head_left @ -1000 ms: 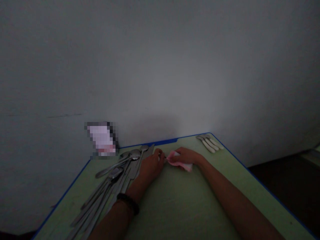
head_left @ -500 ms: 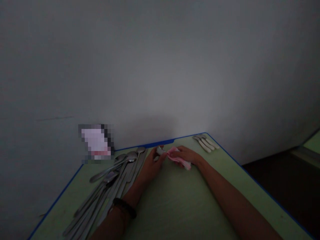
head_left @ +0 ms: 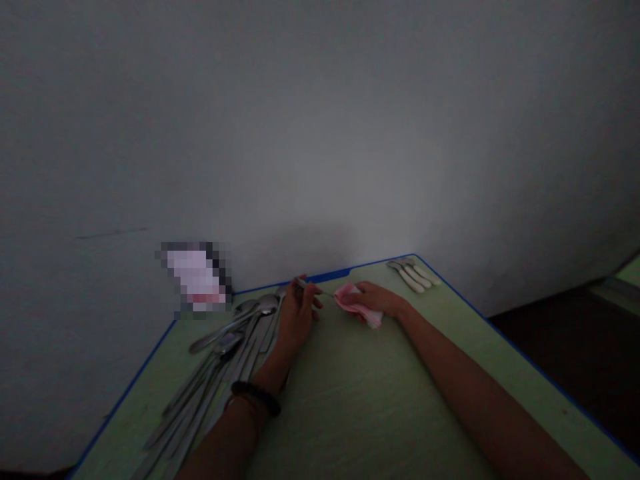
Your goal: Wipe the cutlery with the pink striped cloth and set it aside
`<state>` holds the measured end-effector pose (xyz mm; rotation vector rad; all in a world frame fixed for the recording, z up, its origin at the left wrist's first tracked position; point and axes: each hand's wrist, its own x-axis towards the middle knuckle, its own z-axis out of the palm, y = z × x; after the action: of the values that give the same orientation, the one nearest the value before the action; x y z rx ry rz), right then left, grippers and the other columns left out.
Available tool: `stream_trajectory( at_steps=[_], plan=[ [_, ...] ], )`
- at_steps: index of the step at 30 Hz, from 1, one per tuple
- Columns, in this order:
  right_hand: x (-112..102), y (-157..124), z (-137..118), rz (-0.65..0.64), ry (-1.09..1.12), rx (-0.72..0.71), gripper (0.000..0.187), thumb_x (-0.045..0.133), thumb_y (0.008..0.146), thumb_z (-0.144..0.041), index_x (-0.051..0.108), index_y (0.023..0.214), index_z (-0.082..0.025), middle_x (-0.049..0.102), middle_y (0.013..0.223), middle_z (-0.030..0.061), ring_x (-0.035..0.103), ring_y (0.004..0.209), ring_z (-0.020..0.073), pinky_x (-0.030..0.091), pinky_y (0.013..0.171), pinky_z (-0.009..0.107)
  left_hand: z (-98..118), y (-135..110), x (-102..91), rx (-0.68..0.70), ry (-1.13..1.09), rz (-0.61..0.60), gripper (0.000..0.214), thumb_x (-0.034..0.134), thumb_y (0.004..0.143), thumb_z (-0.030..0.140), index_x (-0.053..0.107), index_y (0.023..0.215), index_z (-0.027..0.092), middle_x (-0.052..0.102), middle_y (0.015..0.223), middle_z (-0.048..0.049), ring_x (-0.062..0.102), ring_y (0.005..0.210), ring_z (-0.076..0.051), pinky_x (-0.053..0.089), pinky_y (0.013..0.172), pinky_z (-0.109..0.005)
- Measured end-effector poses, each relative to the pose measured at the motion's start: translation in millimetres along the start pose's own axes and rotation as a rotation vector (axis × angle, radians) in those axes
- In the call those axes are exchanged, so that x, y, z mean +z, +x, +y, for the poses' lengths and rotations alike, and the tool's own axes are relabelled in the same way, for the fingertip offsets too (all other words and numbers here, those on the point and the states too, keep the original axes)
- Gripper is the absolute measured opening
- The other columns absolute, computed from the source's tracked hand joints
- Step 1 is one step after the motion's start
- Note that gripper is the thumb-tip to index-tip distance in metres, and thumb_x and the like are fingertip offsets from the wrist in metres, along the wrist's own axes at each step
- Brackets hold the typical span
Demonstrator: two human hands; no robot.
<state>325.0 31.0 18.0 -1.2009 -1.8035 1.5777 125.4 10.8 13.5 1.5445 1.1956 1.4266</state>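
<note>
Both forearms are bare; a dark beaded bracelet (head_left: 256, 397) circles the left wrist.

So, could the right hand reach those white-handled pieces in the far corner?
Probably yes: the white-handled pieces lie near the right hand, with only table between, though it holds a pink cloth.

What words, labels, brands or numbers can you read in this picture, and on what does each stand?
No text can be read anywhere.
The blurred patch by the wall: pixelated, unreadable.
The metal cutlery pile and white-handled pieces: no marks legible in the dim light.
The pink cloth in the right hand and thin utensil in the left hand: no print shows.
</note>
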Motion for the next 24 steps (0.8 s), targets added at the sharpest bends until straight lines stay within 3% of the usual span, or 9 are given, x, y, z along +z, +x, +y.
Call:
stream_trajectory(
  at_steps=[6,11,16,24],
  plan=[
    [-1.1,0.2,-0.9,-0.024,0.063,-0.007,0.036,0.059,0.075,-0.05,0.056,0.075,-0.014,0.06,0.055,-0.0007,0.054,0.044,0.0092,0.04,0.041,0.018,-4.4,-2.2,1.5,-0.039,0.045,-0.068,0.04,0.047,0.086,0.047,0.04,0.113,0.019,0.06,0.089,-0.0039,0.058,0.054,-0.009,0.041,0.037,-0.016],
    [-1.5,4.0,3.5,-0.033,0.098,-0.047,0.035,0.059,0.077,-0.048,0.057,0.078,-0.013,0.061,0.058,0.0001,0.056,0.045,0.0094,0.041,0.042,0.018,-5.2,1.3,1.5,-0.076,-0.062,0.033,0.036,0.048,0.083,0.051,0.044,0.097,0.018,0.053,0.085,-0.001,0.055,0.053,-0.007,0.041,0.037,-0.015],
    [-0.6,1.5,0.3,-0.042,0.159,-0.066,0.033,0.061,0.075,-0.045,0.057,0.078,-0.012,0.061,0.06,0.0001,0.056,0.045,0.0088,0.042,0.041,0.017,-2.1,2.0,0.9,-0.1,-0.155,0.157,0.044,0.046,0.086,0.05,0.034,0.118,0.023,0.053,0.088,0.0006,0.05,0.048,-0.005,0.036,0.034,-0.013],
    [-0.1,2.8,4.3,-0.02,0.347,-0.067,0.027,0.062,0.074,-0.038,0.055,0.078,-0.013,0.061,0.06,0.0001,0.056,0.046,0.0089,0.045,0.044,0.019,-4.7,0.0,1.2,0.001,0.012,0.086,0.05,0.04,0.09,0.045,0.024,0.133,0.024,0.057,0.105,-0.0067,0.057,0.06,-0.008,0.04,0.041,-0.015]
  ],
)
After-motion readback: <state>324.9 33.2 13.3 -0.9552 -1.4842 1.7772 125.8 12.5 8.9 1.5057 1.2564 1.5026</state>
